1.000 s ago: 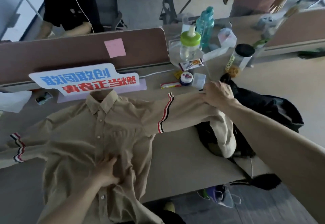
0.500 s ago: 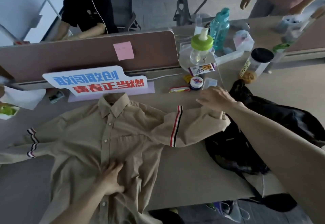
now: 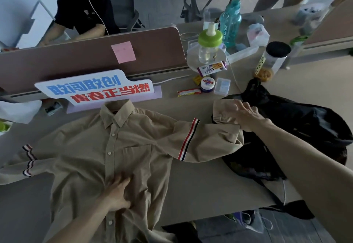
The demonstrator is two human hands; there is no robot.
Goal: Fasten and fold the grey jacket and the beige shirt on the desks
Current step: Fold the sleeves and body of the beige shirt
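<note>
Spreading beige shirt (image 3: 91, 158) | lies front up, collar toward far edge of surface (image 3: 191, 195) | left grip (image 3: 118, 195) flat, pressing placket (image 3: 109, 166) | right grip (image 3: 246, 117) on sleeve cuff (image 3: 223, 113), cannot tell if pinching | sleeve's long axis runs rightward onto grey jacket (image 3: 296, 128) at right edge; right grip nearer

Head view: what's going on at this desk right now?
A person has a beige shirt laid front-up on the desk. The left hand presses flat on the shirt's front beside the buttons. The right hand is on the cuff of one sleeve, which lies across a dark jacket heaped beside the shirt. Whether that hand grips the cuff is unclear. The shirt is not folded yet; both sleeves lie spread out.
</note>
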